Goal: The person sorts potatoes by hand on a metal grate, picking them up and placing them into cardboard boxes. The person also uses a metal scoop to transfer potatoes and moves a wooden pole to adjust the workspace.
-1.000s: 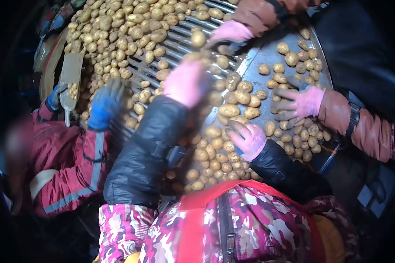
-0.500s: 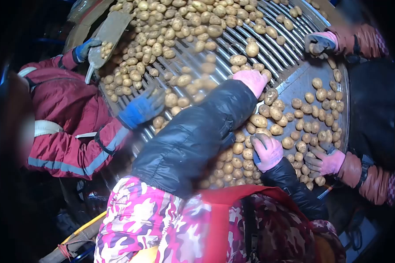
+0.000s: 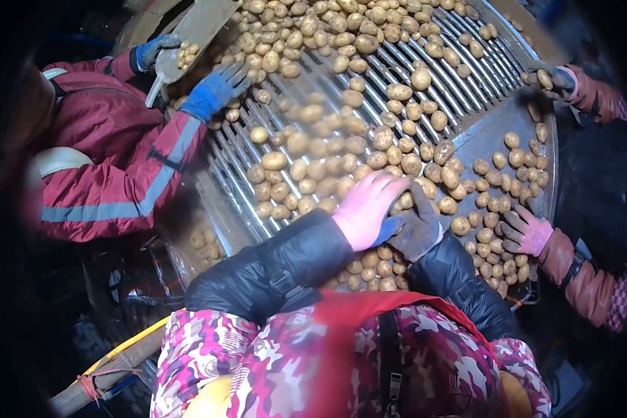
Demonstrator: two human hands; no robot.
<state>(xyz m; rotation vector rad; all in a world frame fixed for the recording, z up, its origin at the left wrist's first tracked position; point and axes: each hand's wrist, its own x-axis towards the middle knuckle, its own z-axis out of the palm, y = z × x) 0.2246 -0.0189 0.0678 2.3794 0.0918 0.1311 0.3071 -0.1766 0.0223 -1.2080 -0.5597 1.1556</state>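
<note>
Both of my hands, in pink gloves with dark palms, meet low over the potatoes [image 3: 411,165] at the near side of the metal rods. My left hand [image 3: 370,207] shows its pink back, fingers stretched to the right over the tips of the other hand. Close against it, my right hand [image 3: 418,226] is turned with its dark palm side showing and its fingers bent upward. Potatoes lie just beyond and below both hands. Whether anything is between the hands is hidden.
At left, a co-worker in a red jacket [image 3: 111,153] holds a scoop [image 3: 188,42] and reaches a blue-gloved hand [image 3: 217,90] over potatoes. Another person's pink-gloved hands [image 3: 528,231] are at right, one holding potatoes. Metal rods [image 3: 237,164] slope across the middle.
My left hand has drawn back toward me from the rods, and my right hand has turned over beside it. The co-worker's blue glove moved up; the far right-hand glove now holds potatoes.
</note>
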